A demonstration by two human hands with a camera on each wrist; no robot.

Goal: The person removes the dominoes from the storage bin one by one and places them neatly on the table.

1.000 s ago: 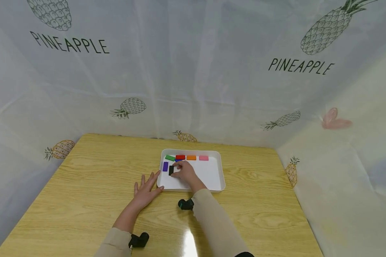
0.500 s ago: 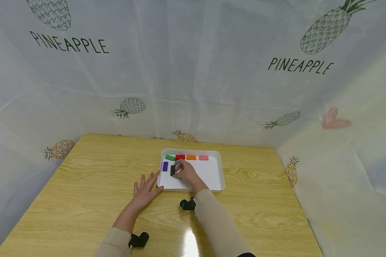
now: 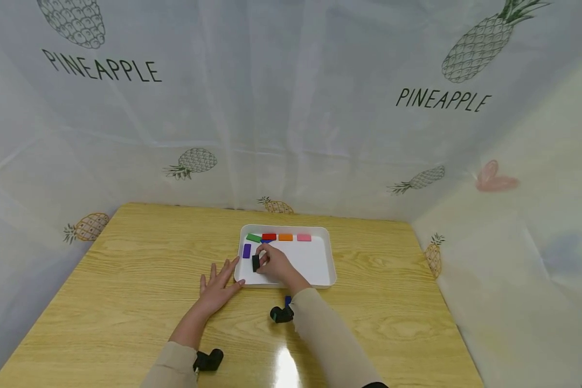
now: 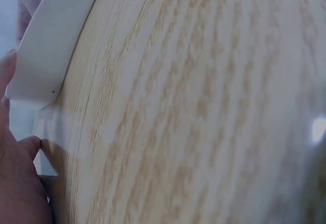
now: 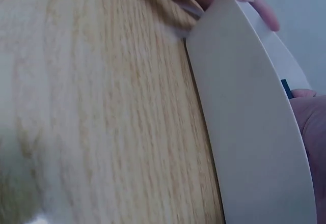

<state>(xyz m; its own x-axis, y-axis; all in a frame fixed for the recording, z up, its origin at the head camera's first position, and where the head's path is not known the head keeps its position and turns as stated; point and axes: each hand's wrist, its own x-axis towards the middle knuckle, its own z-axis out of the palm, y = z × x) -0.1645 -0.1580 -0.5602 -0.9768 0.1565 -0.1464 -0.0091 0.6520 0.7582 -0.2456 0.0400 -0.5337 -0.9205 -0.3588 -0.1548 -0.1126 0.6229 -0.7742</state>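
Observation:
A white tray (image 3: 315, 269) lies on the wooden table. Inside its left part, my right hand (image 3: 277, 267) pinches a small black block (image 3: 256, 263) between thumb and fingers. My left hand (image 3: 217, 290) is spread at the tray's left front corner, its fingertips at the rim. In the right wrist view, the left fingers (image 5: 262, 10) show over the tray corner, and a dark edge of the black block (image 5: 287, 88) peeks above the wall. Beside the held block lies a purple block (image 3: 247, 251). A blue block (image 3: 265, 241) is partly hidden behind the right hand.
Along the tray's far side lie a green block (image 3: 254, 237), a red block (image 3: 269, 236), an orange block (image 3: 285, 237) and a pink block (image 3: 304, 237). The wooden table (image 3: 383, 302) meets a pineapple-print curtain (image 3: 281, 108) at the back. Each wrist carries a black camera (image 3: 209, 360).
The right hand has brought the black block slightly toward the tray's near side. The left hand stays at the corner. The head view has shifted a little.

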